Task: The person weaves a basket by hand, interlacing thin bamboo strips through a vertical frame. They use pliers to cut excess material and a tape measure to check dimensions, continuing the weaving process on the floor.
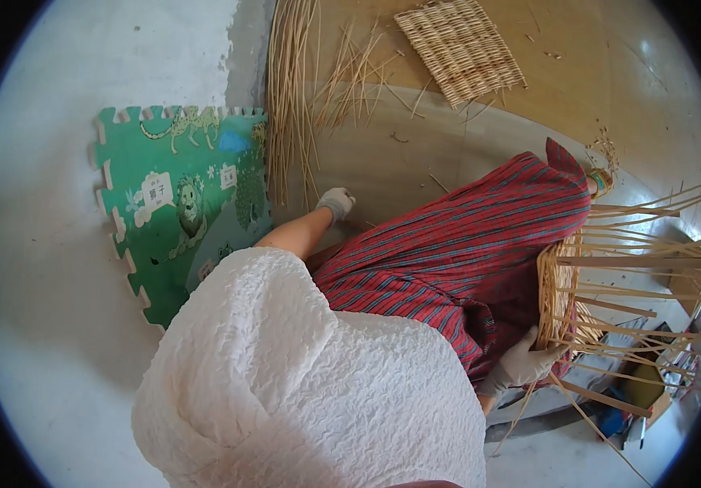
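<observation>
1. A tan woven basket (558,285) is at the right, against the person's lap, its long unwoven strands (639,290) sticking out to the right with a few flat wooden slats (635,262) among them.
2. The right hand (523,362), in a pale glove, is at the basket's near corner, thumb and fingers bent closely around the woven edge and gripping it.
3. Loose strand ends hang down just beside that hand, toward the near side.
4. A red cloth (456,236) with dark stripes covers the legs and touches the basket's left side; a sandal (601,182) shows past its far right end.
5. The left hand (336,203), also gloved, is well apart from the basket, left of the cloth and over the floor board; its fingers are curled in, and I cannot tell whether they hold anything.
6. Beyond it at the far left lies a bundle of long canes (289,98), with shorter pieces (358,81) scattered to its right.
7. A flat woven panel (462,53) lies at the far side, right of those pieces.
8. A green foam mat (163,179) with animal pictures lies left of the canes.
</observation>
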A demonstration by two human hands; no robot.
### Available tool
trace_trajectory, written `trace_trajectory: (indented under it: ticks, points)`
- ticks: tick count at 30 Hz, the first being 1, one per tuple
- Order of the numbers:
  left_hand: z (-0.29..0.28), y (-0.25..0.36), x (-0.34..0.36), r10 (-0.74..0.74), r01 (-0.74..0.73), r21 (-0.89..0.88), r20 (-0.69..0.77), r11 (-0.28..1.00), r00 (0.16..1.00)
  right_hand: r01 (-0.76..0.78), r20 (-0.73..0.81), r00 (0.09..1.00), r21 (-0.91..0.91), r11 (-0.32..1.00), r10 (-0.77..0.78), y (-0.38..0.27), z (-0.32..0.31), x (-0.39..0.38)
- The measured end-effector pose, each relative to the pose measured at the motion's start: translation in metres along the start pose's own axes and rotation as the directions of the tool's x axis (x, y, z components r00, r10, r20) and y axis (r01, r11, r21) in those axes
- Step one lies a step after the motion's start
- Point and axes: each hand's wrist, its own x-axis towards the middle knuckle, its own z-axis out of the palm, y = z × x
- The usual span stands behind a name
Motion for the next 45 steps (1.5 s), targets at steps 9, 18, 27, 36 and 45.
trace_trajectory:
  ticks: [9,18,27,36,45]
  points:
    - [-0.066,0.025,0.019,-0.299,0.209,-0.249,-0.416,0.946,0.859,-0.112,0.063,0.991,-0.087,0.990,0.118,0.010,0.004,0.010]
    - [-0.034,-0.045,0.032,-0.341,0.285,-0.193,-0.401,0.939,0.850,-0.155,0.094,0.984,0.004,0.988,0.154,0.007,-0.003,0.014]
    - [-0.116,-0.018,0.039,-0.456,-0.209,-0.805,-0.504,0.555,0.733,-0.133,0.106,0.986,0.006,0.991,0.132,-0.007,-0.011,0.009]
    - [-0.175,0.286,-0.120,0.874,-0.005,-0.982,-0.170,-0.188,0.455,-0.133,0.078,0.991,0.632,0.763,0.107,-0.077,-0.041,-0.001]
    - [-0.052,0.405,-0.249,0.893,-0.894,-0.110,0.077,-0.434,-0.443,0.055,0.125,0.903,0.916,-0.398,0.411,0.023,-0.097,-0.050]
